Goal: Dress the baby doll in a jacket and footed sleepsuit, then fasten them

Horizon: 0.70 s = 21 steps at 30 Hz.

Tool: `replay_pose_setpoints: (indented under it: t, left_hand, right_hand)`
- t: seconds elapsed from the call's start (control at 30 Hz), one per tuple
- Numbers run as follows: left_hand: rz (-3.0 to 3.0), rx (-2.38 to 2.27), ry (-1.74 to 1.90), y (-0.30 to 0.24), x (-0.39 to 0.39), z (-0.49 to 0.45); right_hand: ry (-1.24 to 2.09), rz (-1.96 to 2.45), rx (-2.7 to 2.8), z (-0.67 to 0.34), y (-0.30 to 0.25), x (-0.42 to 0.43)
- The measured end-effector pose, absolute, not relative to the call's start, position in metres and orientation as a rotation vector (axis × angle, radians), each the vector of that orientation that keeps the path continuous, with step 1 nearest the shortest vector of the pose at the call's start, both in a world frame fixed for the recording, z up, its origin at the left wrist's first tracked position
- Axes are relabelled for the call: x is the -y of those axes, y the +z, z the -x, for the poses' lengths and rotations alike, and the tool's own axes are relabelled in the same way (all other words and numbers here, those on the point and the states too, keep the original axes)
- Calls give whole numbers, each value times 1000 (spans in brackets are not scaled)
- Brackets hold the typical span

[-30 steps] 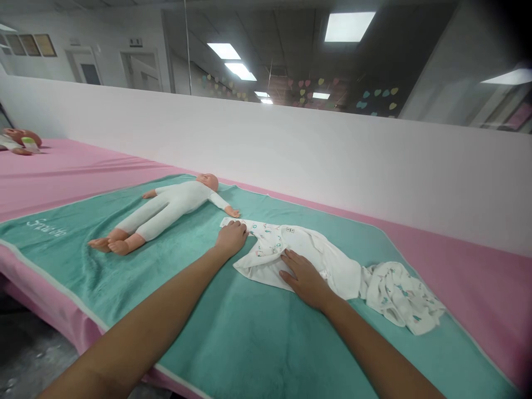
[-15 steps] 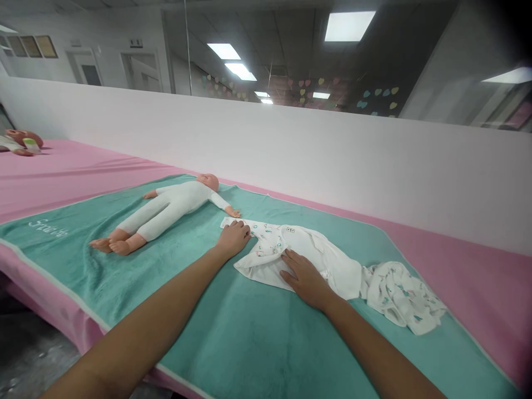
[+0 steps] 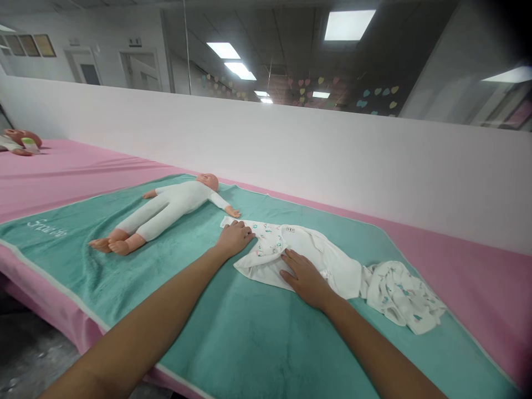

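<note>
A white baby garment (image 3: pixel 310 252) with small green and red prints is spread on a teal towel (image 3: pixel 257 338), one sleeve stretched toward the left. My left hand (image 3: pixel 235 239) rests on that sleeve, fingers loosely spread over the cloth. Flat across the garment's front panel lies my right hand (image 3: pixel 306 279), its fingers extended and apart near the neckline fold. Bunched cloth (image 3: pixel 403 296) with the same print lies at the garment's right end. Left of my hands, a baby doll (image 3: pixel 177 205) in a white bodysuit is on its back, one hand close to the sleeve's cuff.
Pink sheeting (image 3: pixel 95 160) covers the table under the towel. A white wall (image 3: pixel 332 155) with a reflective window above it runs along the back edge. At the far left lies another doll (image 3: pixel 25 139) with a green-capped white bottle (image 3: pixel 31 146) beside it.
My left hand's fingers have slid slightly right along the sleeve and straightened a little. My right hand, the garment and the doll stay where they were.
</note>
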<state>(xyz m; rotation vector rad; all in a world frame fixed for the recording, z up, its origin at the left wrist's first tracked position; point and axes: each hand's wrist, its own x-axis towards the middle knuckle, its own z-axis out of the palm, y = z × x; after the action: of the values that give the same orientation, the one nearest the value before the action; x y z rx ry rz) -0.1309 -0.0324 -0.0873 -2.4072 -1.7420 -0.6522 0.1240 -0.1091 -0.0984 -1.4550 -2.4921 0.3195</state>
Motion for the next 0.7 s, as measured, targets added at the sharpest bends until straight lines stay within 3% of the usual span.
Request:
replay_pose_setpoints:
  t: [0.43,0.7]
  left_hand:
    - [2093,2250,-535,-88,26,174]
    - [2348,1816,-813,-73,52,133]
  right_hand:
    - [313,1525,2507,-123,-98,110]
    - [194,1833,2305,-138,-106,92]
